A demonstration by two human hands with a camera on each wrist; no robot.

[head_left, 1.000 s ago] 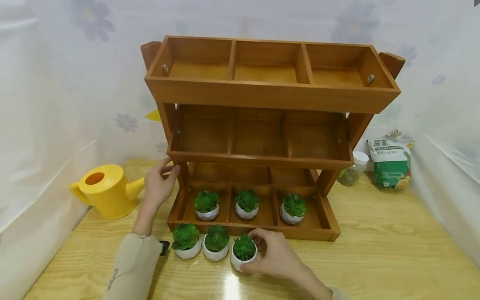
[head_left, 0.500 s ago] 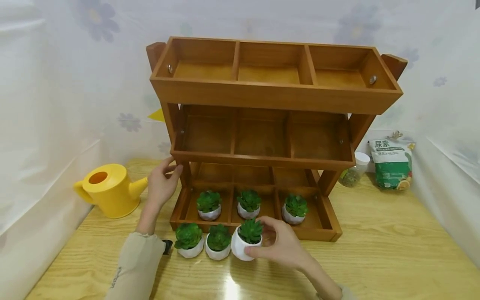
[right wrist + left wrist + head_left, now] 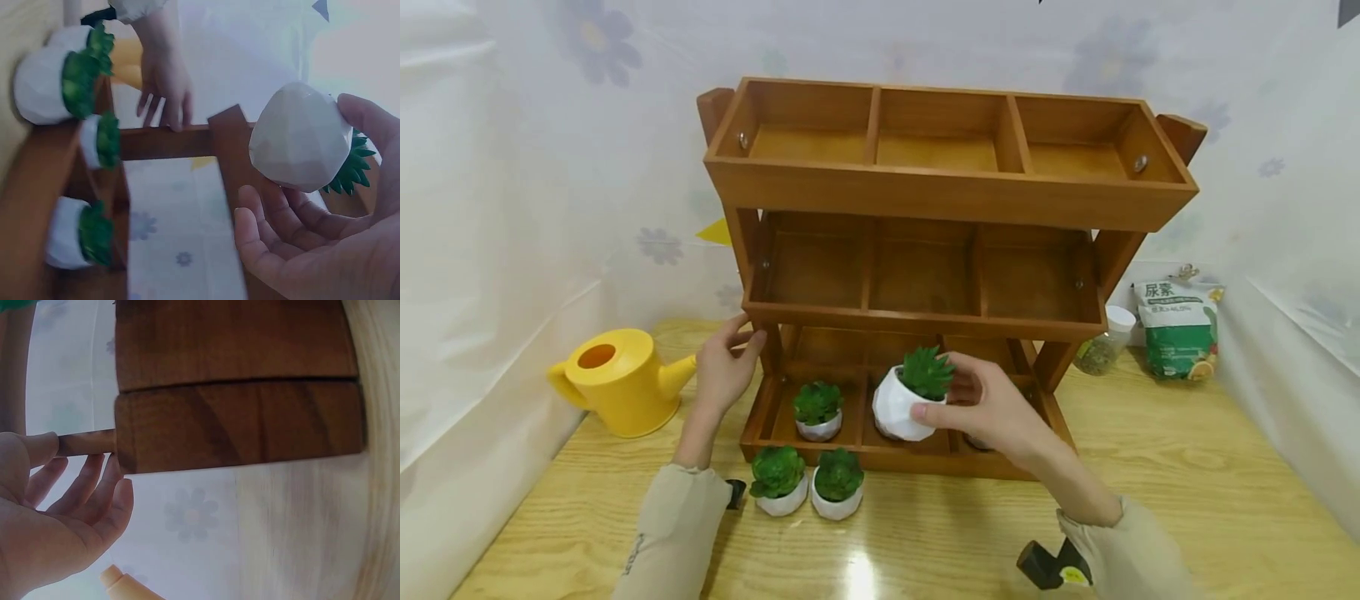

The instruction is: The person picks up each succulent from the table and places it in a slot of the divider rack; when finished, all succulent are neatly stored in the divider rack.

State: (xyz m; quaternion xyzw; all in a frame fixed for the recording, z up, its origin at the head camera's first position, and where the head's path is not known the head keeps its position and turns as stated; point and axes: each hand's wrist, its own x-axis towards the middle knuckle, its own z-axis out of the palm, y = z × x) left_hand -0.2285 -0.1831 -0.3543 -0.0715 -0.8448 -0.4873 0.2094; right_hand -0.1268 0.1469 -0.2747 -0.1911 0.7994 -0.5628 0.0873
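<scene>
My right hand (image 3: 1003,408) holds a white faceted pot with a green succulent (image 3: 901,407) between thumb and fingers. It is raised in front of the lower tier of a brown wooden plant shelf (image 3: 947,193), tilted in the right wrist view. My left hand (image 3: 724,371) grips the shelf's left side post (image 3: 87,442), thumb on one side and fingers on the other. A potted succulent (image 3: 818,410) stands in the lower left compartment. The held pot and right hand hide most of the other lower compartments. Two more potted succulents (image 3: 777,481) (image 3: 837,483) stand on the table before the shelf.
A yellow watering can (image 3: 625,383) stands left of the shelf, its spout close to my left hand. Behind the shelf's right side are a lidded clear jar (image 3: 1105,342) and a green-white bag (image 3: 1182,329). The middle and top tiers hold no pots.
My right hand has lifted the potted succulent off the table, up and slightly right, to in front of the lower tier. My left hand has stayed at the shelf post.
</scene>
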